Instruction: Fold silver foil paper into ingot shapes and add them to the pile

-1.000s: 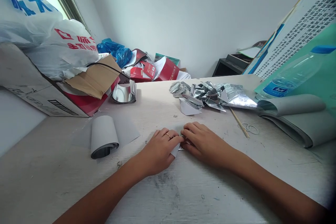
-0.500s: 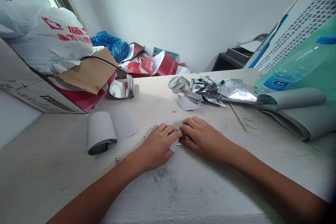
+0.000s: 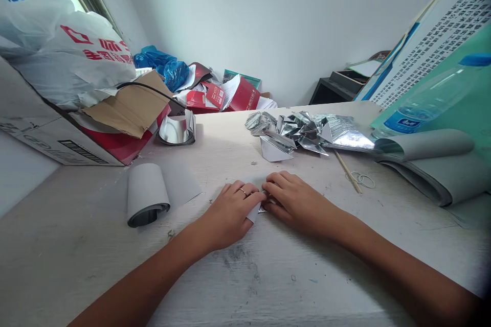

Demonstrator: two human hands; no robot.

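Rubber bands (image 3: 358,180) beside a wooden skewer (image 3: 348,172)

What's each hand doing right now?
Left hand: closed, holding the folded paper.
Right hand: closed, holding the same folded paper.

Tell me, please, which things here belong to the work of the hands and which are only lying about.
In the work: left hand; right hand; folded silver paper; pile of folded foil pieces; curled silver-lined sheet.
Lying about: plastic water bottle; rubber bands; cardboard box.
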